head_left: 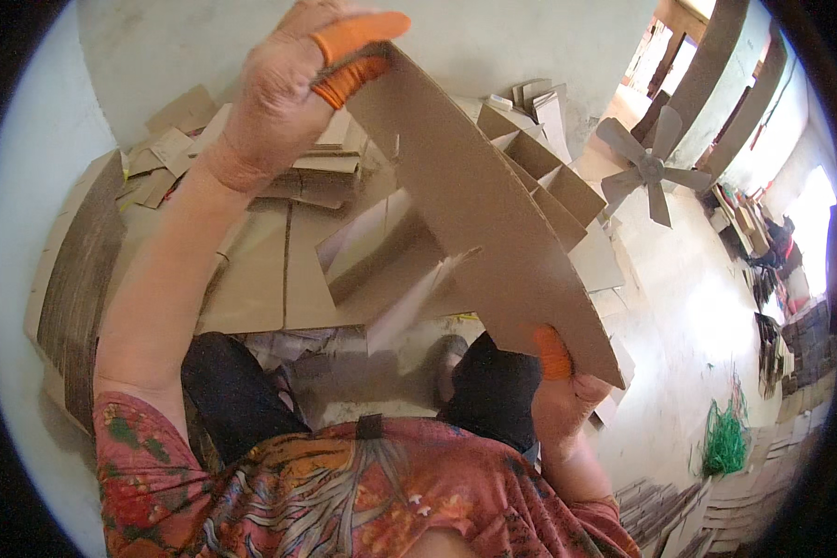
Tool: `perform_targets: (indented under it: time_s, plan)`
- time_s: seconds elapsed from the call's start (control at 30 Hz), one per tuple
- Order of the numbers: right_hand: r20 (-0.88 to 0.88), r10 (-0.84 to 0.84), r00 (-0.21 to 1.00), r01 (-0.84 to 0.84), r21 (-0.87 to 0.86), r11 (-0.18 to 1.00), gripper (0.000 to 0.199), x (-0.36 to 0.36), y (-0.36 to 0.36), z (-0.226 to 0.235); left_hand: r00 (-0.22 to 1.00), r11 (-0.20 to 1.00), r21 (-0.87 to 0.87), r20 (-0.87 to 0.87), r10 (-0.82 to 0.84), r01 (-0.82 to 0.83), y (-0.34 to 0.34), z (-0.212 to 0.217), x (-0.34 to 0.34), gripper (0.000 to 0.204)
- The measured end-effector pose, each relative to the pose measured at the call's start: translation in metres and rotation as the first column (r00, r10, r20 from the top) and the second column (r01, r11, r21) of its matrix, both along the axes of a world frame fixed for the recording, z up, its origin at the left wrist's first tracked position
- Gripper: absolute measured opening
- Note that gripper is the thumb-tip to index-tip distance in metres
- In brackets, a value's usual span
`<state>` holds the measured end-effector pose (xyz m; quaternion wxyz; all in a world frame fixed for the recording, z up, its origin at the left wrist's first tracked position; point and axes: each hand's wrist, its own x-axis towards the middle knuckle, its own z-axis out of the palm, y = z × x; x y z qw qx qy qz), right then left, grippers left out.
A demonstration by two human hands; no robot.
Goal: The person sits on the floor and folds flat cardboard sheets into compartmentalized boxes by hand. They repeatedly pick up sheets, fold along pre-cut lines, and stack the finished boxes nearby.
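Plainly, both grips are clenched on one thing: the left hand point(284, 79) pinches the far end of a long cardboard strip point(479, 191), and the right hand point(567, 405) clasps its near end, with the thumb laid against the broad face. Holding it at opposite ends probably keeps so long a piece steady and stops it bending. Orange finger covers point(367, 33) sit between skin and board at both ends, likely to spare the fingers from rough edges and help them hold.

The strip slants above the desk point(251, 293), from over its far side down past its near right corner, close to the person's knee point(498, 372). Beneath and beside it, pale cardboard pieces point(381, 251) show, too blurred to tell whether they are joined. Just beyond its right edge, a cardboard divider point(553, 181) stands with its cells upward, perhaps kept up by its crossed walls.

Toward the desk's far left corner, flat offcuts point(167, 153) lie in a loose heap. Off the left edge rises a tall cardboard stack point(79, 288), its sheets squared together, seemingly within easy reach. Well apart to the right are a fan point(653, 167) and a green string bundle point(725, 439).
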<state>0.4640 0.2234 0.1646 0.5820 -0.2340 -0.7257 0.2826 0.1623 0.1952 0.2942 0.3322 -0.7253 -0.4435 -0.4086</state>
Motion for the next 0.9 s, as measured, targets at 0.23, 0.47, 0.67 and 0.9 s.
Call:
perform_targets:
  time_s: [0.23, 0.47, 0.67, 0.9]
  plan:
    - [0.106, -0.046, 0.993, 0.039, 0.065, 0.997, 0.011, -0.006, 0.004, -0.005, 1.0, 1.0, -0.023, 0.0, 0.007, -0.007, 0.006, -0.021, -0.009, 0.03]
    - [0.096, -0.043, 0.994, 0.036, 0.072, 0.997, 0.012, 0.003, 0.001, -0.012, 0.998, 0.998, -0.058, -0.061, -0.015, 0.011, 0.001, -0.003, -0.003, 0.026]
    - [0.059, 0.005, 0.998, -0.005, 0.006, 1.0, 0.012, 0.004, 0.002, -0.002, 1.0, 1.0, -0.032, 0.023, 0.001, -0.001, -0.006, -0.004, 0.002, 0.023]
    - [0.053, 0.025, 0.998, -0.026, 0.008, 1.0, 0.015, -0.014, 0.007, -0.011, 0.999, 0.997, -0.066, 0.012, -0.035, 0.035, 0.01, -0.006, -0.011, 0.025]
